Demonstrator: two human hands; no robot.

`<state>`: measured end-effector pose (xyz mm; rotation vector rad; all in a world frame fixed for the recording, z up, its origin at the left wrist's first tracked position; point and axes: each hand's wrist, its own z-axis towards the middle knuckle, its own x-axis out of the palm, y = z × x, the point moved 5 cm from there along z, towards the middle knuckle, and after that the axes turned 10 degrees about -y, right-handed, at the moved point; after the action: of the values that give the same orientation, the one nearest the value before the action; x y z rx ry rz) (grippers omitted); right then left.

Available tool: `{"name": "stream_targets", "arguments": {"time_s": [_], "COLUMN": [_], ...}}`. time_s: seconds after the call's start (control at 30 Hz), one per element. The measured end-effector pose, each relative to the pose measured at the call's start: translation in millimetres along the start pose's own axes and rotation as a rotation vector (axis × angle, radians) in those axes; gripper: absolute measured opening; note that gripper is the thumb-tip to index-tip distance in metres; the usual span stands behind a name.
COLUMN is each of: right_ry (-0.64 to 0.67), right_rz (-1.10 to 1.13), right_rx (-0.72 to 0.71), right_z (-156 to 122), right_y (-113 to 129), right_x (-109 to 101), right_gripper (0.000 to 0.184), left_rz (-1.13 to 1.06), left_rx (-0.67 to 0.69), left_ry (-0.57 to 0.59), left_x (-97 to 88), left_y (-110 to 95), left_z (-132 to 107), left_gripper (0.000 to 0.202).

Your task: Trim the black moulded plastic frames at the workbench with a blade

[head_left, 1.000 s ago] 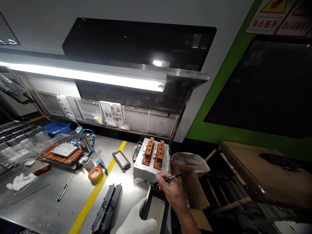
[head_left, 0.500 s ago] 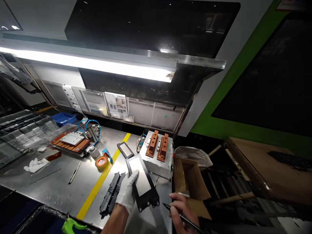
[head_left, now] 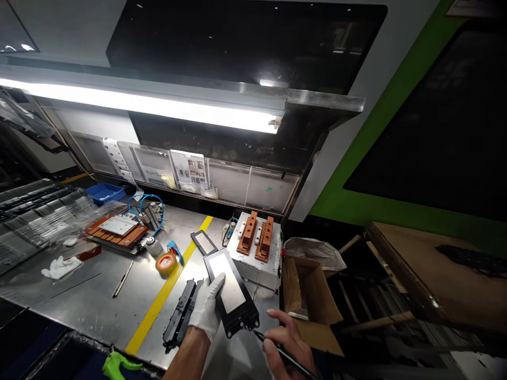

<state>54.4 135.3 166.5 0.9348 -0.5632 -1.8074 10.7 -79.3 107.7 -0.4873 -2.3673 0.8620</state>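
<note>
Since half a second ago, the right hand (head_left: 287, 340) has crept up toward the frame (head_left: 231, 292), and the pen (head_left: 283, 355) tip now sits just at the frame's near corner; the frame itself has barely shifted. The left hand (head_left: 206, 306), in a white glove, grasps the frame from its left edge, thumb laid across the pale panel, holding it tilted above the steel bench (head_left: 79, 301). The right hand is bare and clenched on the pen, which runs back under the fingers toward the bottom edge of the view.

Left of the frame, two black strips (head_left: 180, 315) lie side by side on the bench, next to a yellow line (head_left: 166, 298). Beyond the frame stands a white block (head_left: 255, 258) with two orange bars on top, and a smaller frame (head_left: 204, 242) lies to the left of that block. Right of the frame, off the bench edge, is an open carton (head_left: 307, 303). A tape roll (head_left: 166, 263) sits left of the yellow line.
</note>
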Motion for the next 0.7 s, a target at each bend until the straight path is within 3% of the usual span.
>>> {"name": "stream_targets", "arguments": {"time_s": [0.1,0.23,0.37,0.53,0.7], "right_ry": [0.173,0.218,0.258,0.191,0.251], "right_rz": [0.048,0.068,0.126,0.216,0.118], "right_rx": [-0.157,-0.210,-0.264,-0.161,-0.303], "right_z": [-2,0,1,8,8], "right_y": [14,19,21,19,29], "right_x": [22,37,34,19,35], "right_gripper": [0.011,0.014,0.014,0.018,0.016], "left_rz": [-0.018,-0.046,-0.053,-0.057,-0.052], "left_rx": [0.000,0.053,0.054,0.058,0.091], "left_ry": [0.021,0.035,0.032,-0.009,-0.005], "left_x": [1.7,2.7,-2.1,-10.5,-12.3], "left_y": [-2,-9,-11,-13,-13], "left_z": [-5,-14,-14,-8,-8], "left_gripper": [0.041,0.042,0.048,0.043,0.041]}}
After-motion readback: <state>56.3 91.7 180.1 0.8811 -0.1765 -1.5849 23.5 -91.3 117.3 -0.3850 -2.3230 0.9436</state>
